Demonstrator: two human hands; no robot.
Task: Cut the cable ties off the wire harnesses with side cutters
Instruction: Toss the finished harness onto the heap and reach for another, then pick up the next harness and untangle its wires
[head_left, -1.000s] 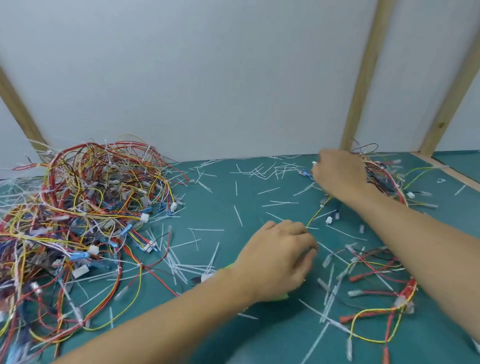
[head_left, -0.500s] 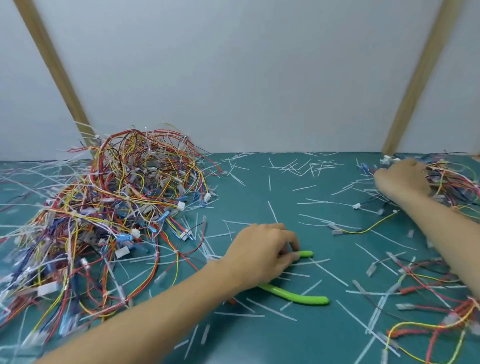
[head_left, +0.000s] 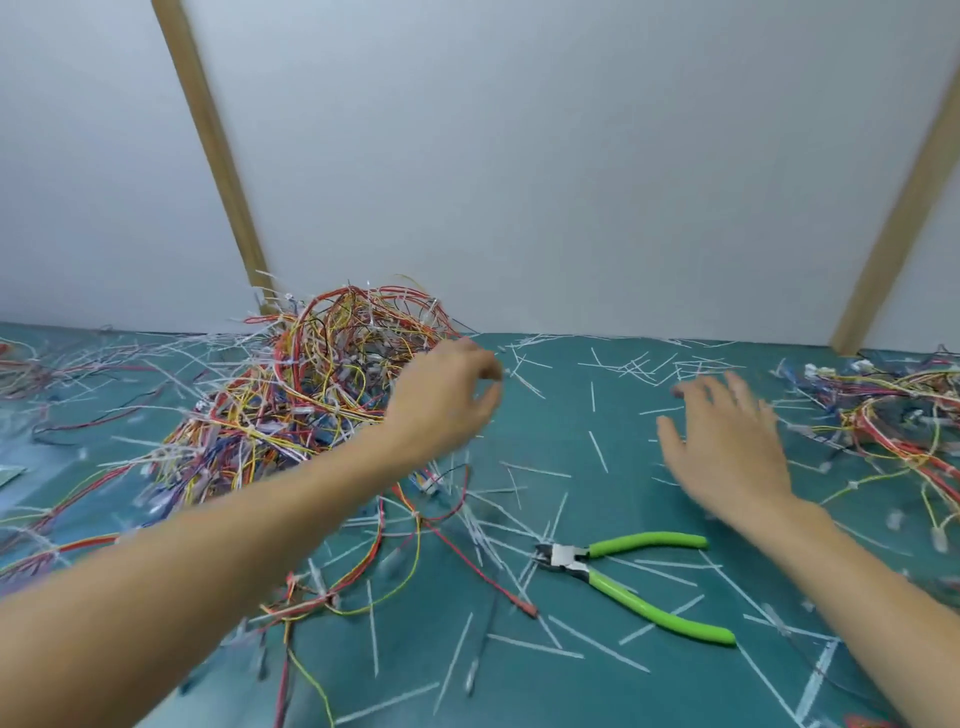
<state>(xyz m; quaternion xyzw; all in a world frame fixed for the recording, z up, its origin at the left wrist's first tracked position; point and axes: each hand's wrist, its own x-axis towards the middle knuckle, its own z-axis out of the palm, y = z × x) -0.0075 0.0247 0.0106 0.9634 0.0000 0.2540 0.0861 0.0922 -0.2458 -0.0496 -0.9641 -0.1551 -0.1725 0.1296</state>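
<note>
A big tangled pile of red, yellow and blue wire harnesses (head_left: 311, 395) with white cable ties lies at the left-centre of the green mat. My left hand (head_left: 447, 400) hovers at the pile's right edge, fingers loosely curled, holding nothing. My right hand (head_left: 727, 447) is in the air over the mat with fingers spread, blurred by motion. The side cutters (head_left: 623, 577) with green handles lie free on the mat below my right hand. A smaller pile of harnesses (head_left: 893, 410) sits at the far right.
Cut white tie pieces (head_left: 639, 364) are scattered all over the green mat (head_left: 561, 447). Loose red and yellow wires (head_left: 415, 561) trail toward me from the big pile. A white wall with wooden battens (head_left: 218, 156) closes off the back.
The view has swung left. My left hand left the side cutters and moved up to the big pile. My right hand let go of the right pile and moved toward the middle, fingers spread.
</note>
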